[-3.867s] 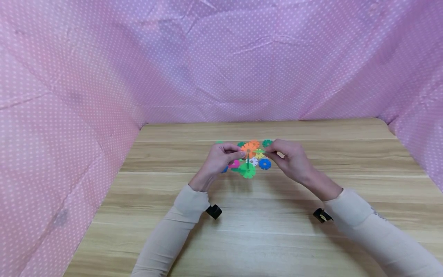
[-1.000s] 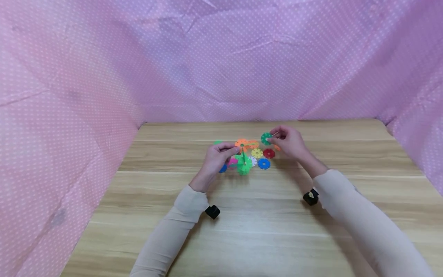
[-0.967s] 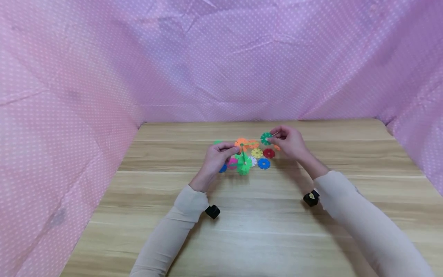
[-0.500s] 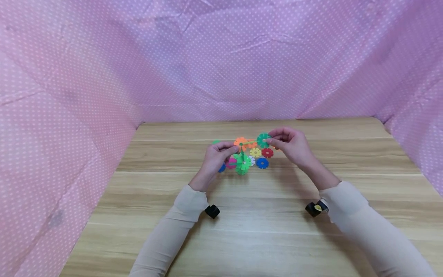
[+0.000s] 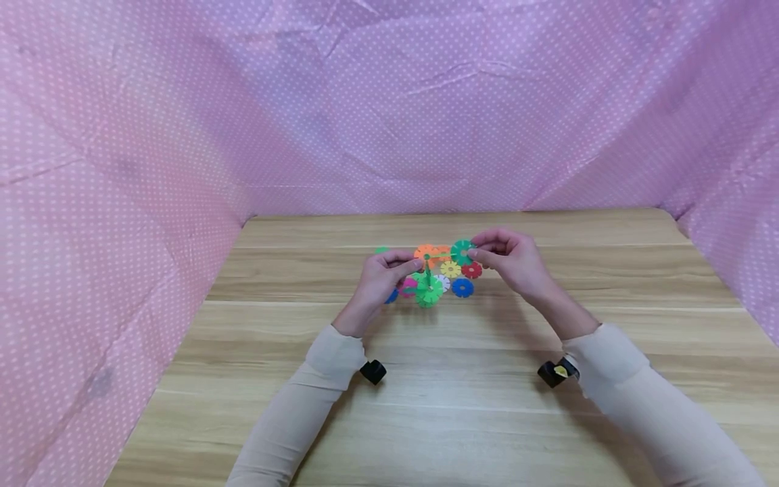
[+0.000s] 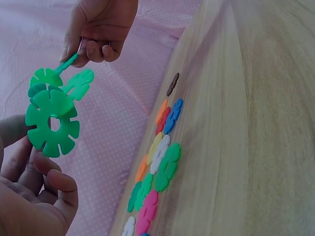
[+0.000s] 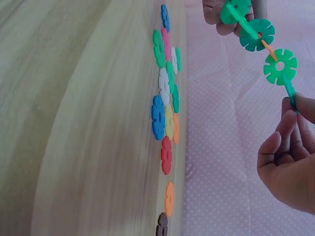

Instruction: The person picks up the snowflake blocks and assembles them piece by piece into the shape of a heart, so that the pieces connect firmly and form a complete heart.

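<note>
Between thumb and fingers, my left hand pinches a cluster of interlocked plastic snowflake discs above the table. An orange disc sits by its fingertips in the head view, and a light green disc hangs below. My right hand pinches the rim of a dark green snowflake disc at the cluster's right end. In the right wrist view, this disc is edge-on against a lighter green disc. Whether their slots are engaged, I cannot tell.
Loose snowflake discs lie on the wooden table beneath the hands: a red one, a blue one, a yellow one, a pink one, a brown one and several others. Pink dotted cloth surrounds the table.
My right hand has left the cluster, taken the dark green disc from the back right and brought it left to the cluster's end. My left hand keeps its hold, almost still.
</note>
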The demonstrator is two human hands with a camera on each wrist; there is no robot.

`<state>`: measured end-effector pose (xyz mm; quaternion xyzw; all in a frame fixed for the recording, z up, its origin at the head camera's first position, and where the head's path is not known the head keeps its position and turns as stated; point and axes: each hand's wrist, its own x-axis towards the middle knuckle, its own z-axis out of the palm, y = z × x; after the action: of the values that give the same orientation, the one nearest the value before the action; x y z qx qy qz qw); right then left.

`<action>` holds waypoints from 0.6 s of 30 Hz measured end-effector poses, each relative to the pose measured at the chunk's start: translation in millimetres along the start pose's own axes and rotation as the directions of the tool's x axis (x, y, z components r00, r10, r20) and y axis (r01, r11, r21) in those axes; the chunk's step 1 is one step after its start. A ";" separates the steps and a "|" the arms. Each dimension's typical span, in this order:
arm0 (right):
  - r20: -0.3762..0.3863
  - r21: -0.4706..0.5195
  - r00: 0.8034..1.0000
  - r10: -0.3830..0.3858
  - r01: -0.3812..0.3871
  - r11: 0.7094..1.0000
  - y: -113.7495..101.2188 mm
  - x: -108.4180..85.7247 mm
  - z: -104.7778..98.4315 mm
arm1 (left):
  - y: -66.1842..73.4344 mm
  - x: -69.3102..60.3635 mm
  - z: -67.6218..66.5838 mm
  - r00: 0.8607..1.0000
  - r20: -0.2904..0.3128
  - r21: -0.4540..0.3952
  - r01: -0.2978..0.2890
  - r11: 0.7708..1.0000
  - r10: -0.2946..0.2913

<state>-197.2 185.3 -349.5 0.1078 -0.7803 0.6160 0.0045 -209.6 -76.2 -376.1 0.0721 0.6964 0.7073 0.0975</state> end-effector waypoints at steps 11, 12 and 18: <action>0.043 -0.062 0.999 0.018 -0.015 0.998 -5.5 -3.7 -2.5 | 6.0 -1.2 2.7 1.000 0.004 0.015 -0.020 1.000 0.020; 0.050 -0.064 0.999 0.018 -0.014 0.998 -5.6 -4.0 -2.6 | 6.1 -1.0 2.6 1.000 0.005 0.017 -0.024 1.000 0.024; 0.097 -0.048 0.995 0.021 -0.016 0.999 -4.8 -5.0 -2.7 | 7.2 -0.1 -0.3 1.000 0.013 0.077 -0.027 0.997 0.026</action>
<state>-191.9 187.6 -344.9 0.1303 -0.7948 0.5916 -0.0368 -209.8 -76.6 -368.9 0.0894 0.7217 0.6806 0.0892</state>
